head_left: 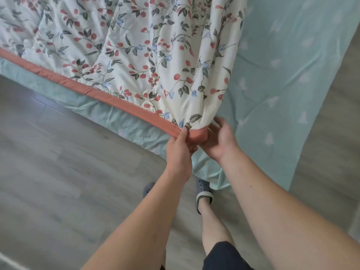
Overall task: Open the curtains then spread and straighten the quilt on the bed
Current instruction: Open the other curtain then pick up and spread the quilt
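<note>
Gripped at one corner of the quilt (136,45), over the near corner of the bed (282,75): left hand (178,152) pinching the salmon border (87,90) with thumb on top, right hand (218,141) curled round the bunched corner beside it. Spread already along the bed's left edge, but gathered in deep folds toward the corner, with the right side of the green sheet (292,106) bare.

Likely trouble from here: a tug from this single corner could drag the flat left edge askew, or slide the quilt off onto the floor (48,172); a loose pinch on the thin border could slip.

Hidden: the fingertips under the fabric, the quilt's far edge, the head of the bed. Curtains out of view, state unknown.
</note>
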The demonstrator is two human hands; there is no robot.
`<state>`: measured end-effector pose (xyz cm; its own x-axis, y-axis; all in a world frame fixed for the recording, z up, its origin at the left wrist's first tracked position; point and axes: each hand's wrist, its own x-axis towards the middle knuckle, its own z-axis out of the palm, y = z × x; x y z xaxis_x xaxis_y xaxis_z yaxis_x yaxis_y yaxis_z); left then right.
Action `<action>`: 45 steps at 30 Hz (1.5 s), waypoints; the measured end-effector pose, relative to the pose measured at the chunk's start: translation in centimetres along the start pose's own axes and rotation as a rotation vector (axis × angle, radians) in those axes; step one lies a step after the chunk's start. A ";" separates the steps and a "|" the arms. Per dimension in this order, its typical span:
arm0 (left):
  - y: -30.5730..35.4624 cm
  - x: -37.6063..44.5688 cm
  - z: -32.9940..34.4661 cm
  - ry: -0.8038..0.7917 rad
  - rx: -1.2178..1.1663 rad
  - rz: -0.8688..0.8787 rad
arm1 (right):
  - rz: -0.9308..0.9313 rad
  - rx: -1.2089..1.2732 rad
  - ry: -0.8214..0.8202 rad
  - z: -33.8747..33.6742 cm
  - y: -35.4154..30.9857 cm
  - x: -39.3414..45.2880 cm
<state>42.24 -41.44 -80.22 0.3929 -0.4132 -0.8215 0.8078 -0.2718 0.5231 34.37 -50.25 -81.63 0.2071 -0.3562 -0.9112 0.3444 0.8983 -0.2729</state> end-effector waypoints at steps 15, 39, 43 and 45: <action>-6.0 -4.5 4.4 -0.040 0.179 0.020 | -0.031 -0.455 -0.028 -10.1 -2.4 -4.9; -9.1 -13.4 0.0 -0.041 -0.170 0.167 | -0.022 -0.475 -0.205 -11.5 -1.9 -10.3; -9.4 -13.5 -0.6 -0.031 -0.113 0.190 | 0.218 -0.277 -0.368 -9.8 -2.1 -8.1; -9.7 -13.0 -0.8 0.024 -0.122 0.215 | 0.168 -0.346 -0.386 -9.1 -1.6 -8.2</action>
<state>29.67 -32.71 -74.75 0.5706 -0.4291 -0.7002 0.7511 -0.0719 0.6562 23.83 -46.43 -76.55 0.5767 -0.2110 -0.7892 -0.0302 0.9599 -0.2787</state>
